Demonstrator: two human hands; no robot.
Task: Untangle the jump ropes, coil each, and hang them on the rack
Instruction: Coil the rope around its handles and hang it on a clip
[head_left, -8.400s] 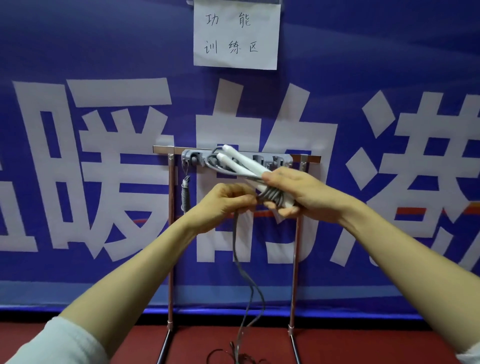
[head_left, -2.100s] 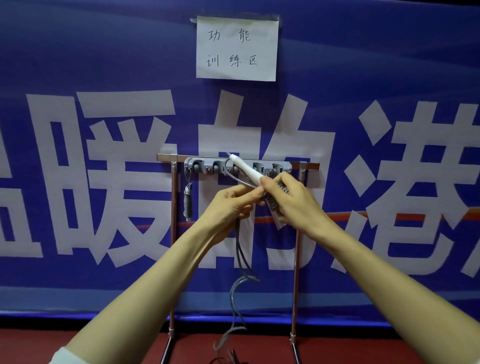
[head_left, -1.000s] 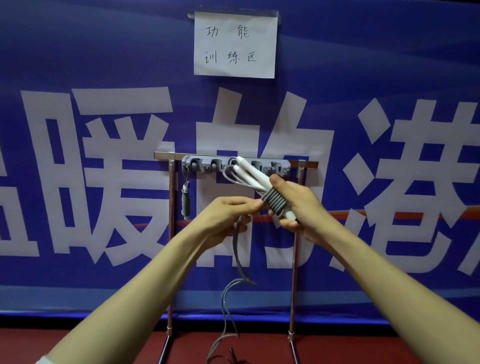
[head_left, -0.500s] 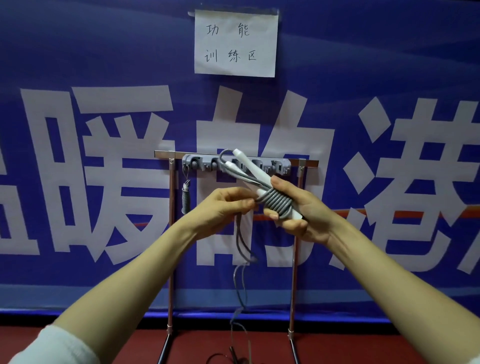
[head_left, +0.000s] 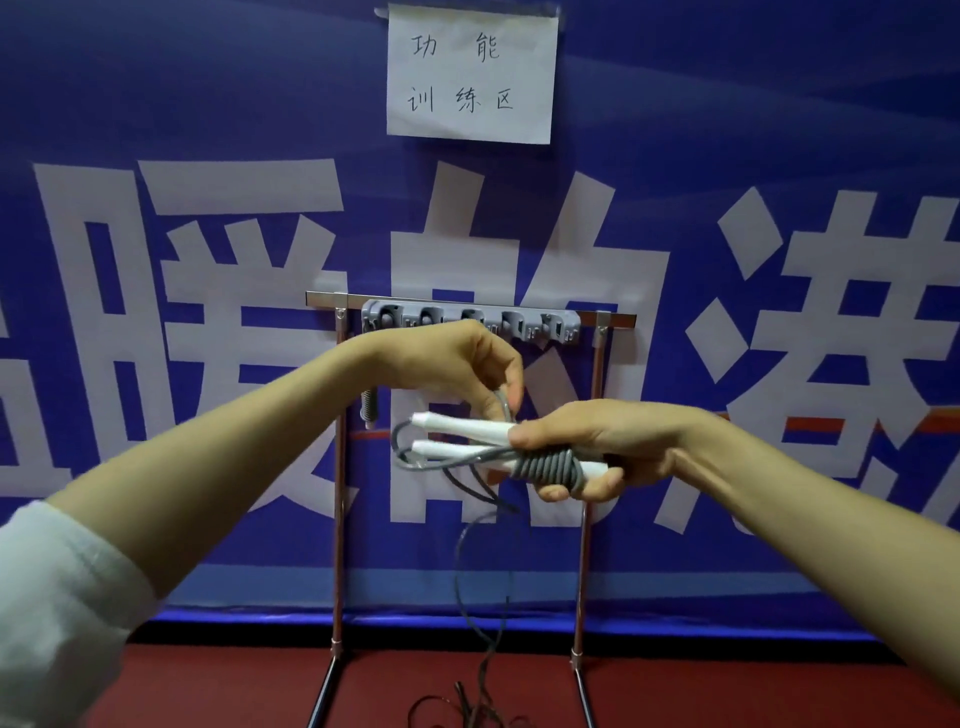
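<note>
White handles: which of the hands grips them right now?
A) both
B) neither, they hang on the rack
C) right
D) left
C: the right hand is curled round the white handles where the cord is wound on them, while the left hand only pinches a strand of that cord above.

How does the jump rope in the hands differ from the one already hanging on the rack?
The held jump rope lies nearly level in the right hand; the hung rope hangs upright from the rack. The held one has loose cord trailing to the floor; the hung one shows only a tight coil. Both have grey cord.
</note>
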